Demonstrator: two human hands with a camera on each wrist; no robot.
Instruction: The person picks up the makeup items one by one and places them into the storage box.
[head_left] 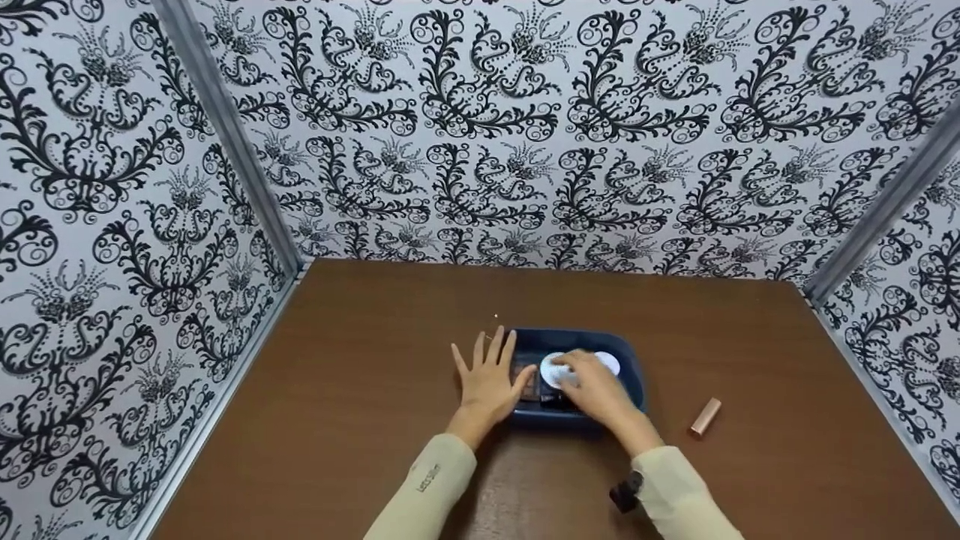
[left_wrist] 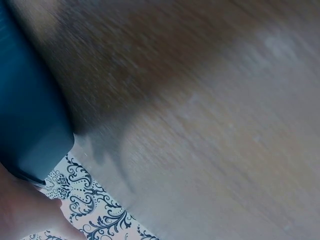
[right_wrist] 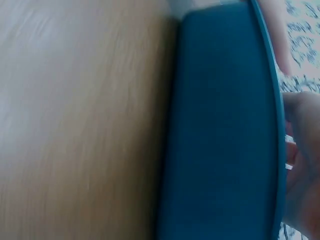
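Observation:
A dark blue plastic basket [head_left: 634, 352] stands on the brown table. My left hand [head_left: 487, 382] lies at its left end with fingers spread and straight, the thumb reaching over the rim. Inside the basket, my right hand [head_left: 596, 386] bends its fingers and thumb about a white round container [head_left: 550, 371]. A second white round item [head_left: 609, 363] sits to its right, partly behind that hand. A brown-and-black palette [head_left: 529, 386] lies at the basket's left side. Both wrist views mostly show the basket's outer wall [right_wrist: 225, 125], with part of the right hand [right_wrist: 305, 155] above the rim.
A shiny rose-gold tube [head_left: 705, 418], like a lipstick, lies on the table [head_left: 375, 360] right of the basket. Patterned black-and-white walls [head_left: 480, 150] enclose the table at the back and sides. A black device [head_left: 626, 491] is at the right wrist.

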